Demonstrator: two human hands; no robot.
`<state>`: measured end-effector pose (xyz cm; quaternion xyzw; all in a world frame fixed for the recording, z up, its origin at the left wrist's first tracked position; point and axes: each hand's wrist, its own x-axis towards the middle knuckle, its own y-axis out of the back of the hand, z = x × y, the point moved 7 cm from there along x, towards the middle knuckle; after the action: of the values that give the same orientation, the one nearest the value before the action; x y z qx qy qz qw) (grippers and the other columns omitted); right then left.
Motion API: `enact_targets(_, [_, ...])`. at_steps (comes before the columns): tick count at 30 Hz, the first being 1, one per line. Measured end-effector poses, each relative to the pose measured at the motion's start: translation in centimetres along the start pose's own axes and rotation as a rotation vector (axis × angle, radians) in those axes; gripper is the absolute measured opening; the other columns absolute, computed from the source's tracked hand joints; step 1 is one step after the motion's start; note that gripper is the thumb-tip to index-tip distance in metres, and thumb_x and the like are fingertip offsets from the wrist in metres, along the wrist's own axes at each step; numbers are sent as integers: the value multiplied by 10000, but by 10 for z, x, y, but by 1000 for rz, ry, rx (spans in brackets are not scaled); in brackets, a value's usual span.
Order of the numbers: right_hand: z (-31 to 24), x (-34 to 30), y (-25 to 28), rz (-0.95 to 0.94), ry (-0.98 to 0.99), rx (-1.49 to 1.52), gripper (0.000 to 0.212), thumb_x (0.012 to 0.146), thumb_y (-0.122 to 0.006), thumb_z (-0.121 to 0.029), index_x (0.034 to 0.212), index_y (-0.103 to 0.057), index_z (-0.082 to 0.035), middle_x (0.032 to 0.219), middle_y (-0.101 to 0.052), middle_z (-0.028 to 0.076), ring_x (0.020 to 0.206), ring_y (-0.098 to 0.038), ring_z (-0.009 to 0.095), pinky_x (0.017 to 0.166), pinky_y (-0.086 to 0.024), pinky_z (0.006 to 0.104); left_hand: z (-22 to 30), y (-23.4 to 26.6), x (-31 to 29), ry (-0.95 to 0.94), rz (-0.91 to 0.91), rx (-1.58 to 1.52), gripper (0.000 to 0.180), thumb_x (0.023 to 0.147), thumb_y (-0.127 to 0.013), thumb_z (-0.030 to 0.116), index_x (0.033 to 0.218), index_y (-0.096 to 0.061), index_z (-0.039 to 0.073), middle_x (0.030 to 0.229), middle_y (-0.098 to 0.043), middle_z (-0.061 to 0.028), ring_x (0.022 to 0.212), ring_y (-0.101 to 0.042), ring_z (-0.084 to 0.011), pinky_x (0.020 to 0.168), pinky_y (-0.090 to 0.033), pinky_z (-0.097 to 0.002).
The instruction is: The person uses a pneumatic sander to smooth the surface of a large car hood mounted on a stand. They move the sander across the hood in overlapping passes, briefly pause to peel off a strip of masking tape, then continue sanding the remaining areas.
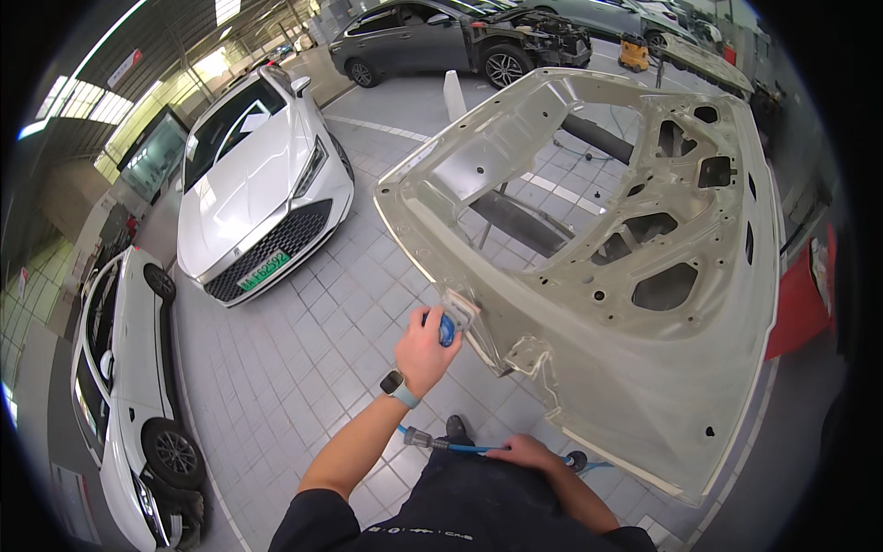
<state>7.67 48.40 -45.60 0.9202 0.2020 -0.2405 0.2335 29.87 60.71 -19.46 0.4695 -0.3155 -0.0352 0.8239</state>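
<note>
My left hand (pixel 425 351), with a watch on its wrist, is closed round a blue-and-grey sander (pixel 448 328). The sander's flat pad lies against the near left edge of a large beige car tailgate (pixel 589 359), which has a window opening and several cut-outs. My right hand (pixel 522 453) is held low before my body, its fingers wrapped round a blue hose (pixel 471 449). A grey coupling (pixel 421 439) sits on the hose to the left of this hand, and a dark round fitting (pixel 577 460) to its right.
A white car (pixel 262 184) stands at the far left, and another white car (pixel 120 396) at the near left. Behind the tailgate is a grey car (pixel 423 46) with its front end stripped. Red material (pixel 802 304) hangs at the right. Grey tiles (pixel 340 368) cover the floor.
</note>
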Motion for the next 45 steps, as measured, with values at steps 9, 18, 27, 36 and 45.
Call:
enact_targets(9, [-113, 111, -14, -37, 45, -57, 670, 900, -701, -700, 918, -809, -39, 790, -738, 175, 742, -716, 306, 703, -541, 425, -47, 6, 96, -234, -212, -66, 507, 796, -830, 310, 1246, -659, 152, 1151, -662, -88, 867, -728, -345, 680, -597, -444])
enact_targets(18, [-138, 169, -41, 116, -144, -43, 683, 902, -651, -741, 959, -815, -81, 888, -767, 160, 880, -742, 340, 773, -563, 452, -105, -7, 128, -304, -291, -347, 511, 812, -831, 291, 1265, -642, 152, 1193, -633, -118, 866, -721, -374, 670, -593, -473])
enact_targets(27, [-113, 136, -64, 263, -335, 45, 636, 886, -683, -712, 925, -824, -93, 873, -766, 165, 875, -747, 358, 769, -571, 449, -106, -5, 98, -289, -236, -388, 496, 809, -855, 258, 1242, -654, 122, 1188, -641, -106, 897, -711, -371, 674, -590, -463])
enact_targets(36, [-77, 133, -51, 244, -267, -61, 736, 845, -696, -769, 806, -787, -40, 834, -746, 199, 835, -730, 382, 760, -553, 499, -91, -3, 95, -262, -295, -352, 494, 844, -813, 312, 1269, -635, 134, 1204, -625, -110, 875, -712, -361, 694, -594, -450])
enact_targets(45, [-99, 161, -30, 177, -163, -67, 681, 901, -674, -680, 916, -800, -11, 884, -732, 257, 896, -736, 399, 816, -556, 492, -170, -29, 140, -55, -244, -371, 527, 856, -797, 342, 1306, -611, 140, 1232, -611, -102, 919, -712, -371, 740, -599, -466])
